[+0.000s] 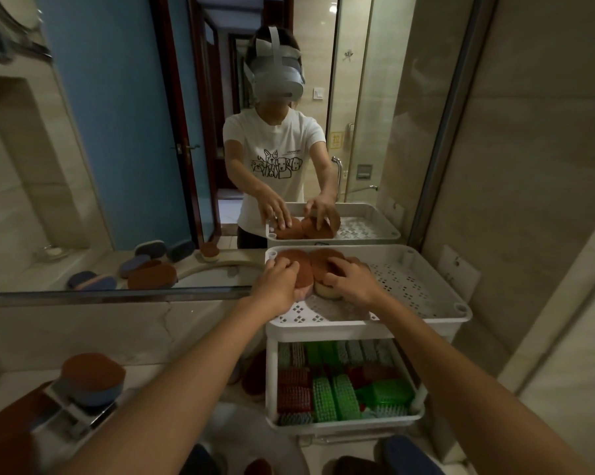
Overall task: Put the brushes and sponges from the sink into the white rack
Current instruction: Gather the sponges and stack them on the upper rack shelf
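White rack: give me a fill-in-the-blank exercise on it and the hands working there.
The left hand grips the left sponge and the right hand the right sponge, both in the ____ tier of the white rack. Its lower tier is packed with green, red and grey ____. Behind it, a ____ reflects the person.
Missing: top; brushes; mirror.

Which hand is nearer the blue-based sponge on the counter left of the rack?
Left. The left hand grips a brown sponge at the left end of the top tray, toward the blue-based sponge; the right hand holds a second sponge further right.
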Motion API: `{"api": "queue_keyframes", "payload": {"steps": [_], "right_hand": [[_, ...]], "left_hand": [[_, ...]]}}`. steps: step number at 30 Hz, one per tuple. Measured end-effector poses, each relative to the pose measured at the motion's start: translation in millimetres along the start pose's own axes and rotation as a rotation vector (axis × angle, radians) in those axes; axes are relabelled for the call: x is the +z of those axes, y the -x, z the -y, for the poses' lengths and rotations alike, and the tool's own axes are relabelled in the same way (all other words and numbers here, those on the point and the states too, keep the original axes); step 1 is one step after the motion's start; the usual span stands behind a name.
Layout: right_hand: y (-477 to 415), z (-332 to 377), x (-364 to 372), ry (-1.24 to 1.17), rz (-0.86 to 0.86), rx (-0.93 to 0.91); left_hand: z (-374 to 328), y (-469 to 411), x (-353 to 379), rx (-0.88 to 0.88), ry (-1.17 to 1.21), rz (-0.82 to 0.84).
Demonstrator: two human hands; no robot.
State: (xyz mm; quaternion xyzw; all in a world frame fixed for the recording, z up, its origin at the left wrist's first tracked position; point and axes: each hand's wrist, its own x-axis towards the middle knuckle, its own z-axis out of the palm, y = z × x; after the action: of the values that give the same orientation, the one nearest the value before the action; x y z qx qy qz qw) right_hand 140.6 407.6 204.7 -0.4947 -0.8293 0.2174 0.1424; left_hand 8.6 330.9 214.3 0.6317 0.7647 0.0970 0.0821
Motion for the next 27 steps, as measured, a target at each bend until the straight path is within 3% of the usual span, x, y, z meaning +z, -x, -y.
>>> {"api": "queue_keyframes", "payload": {"steps": [10,15,19,22,24,27], "right_hand": [[9,8,-1,-0.063,-0.081,0.016],[50,27,-3,-0.259,-0.312,-0.119],[108,43,17,-0.408,-0.625,-0.188],[162,47,51,-0.479,-0.684,-0.230],[196,39,80,-0.514,-0.675,-0.198],[248,12,131,-0.488,-0.555,-0.013]], "left_hand": [[-5,7,-2,-0.058,0.015,-0.042],[-16,34,-27,-0.091,0.177,-0.268],[-21,77,-26,-0.047,0.470,-0.534],[-19,127,-2,-0.017,0.593,-0.641],[-18,159,23,-0.040,0.656,-0.630],[-15,202,78,-0.136,0.716,-0.452]]}}
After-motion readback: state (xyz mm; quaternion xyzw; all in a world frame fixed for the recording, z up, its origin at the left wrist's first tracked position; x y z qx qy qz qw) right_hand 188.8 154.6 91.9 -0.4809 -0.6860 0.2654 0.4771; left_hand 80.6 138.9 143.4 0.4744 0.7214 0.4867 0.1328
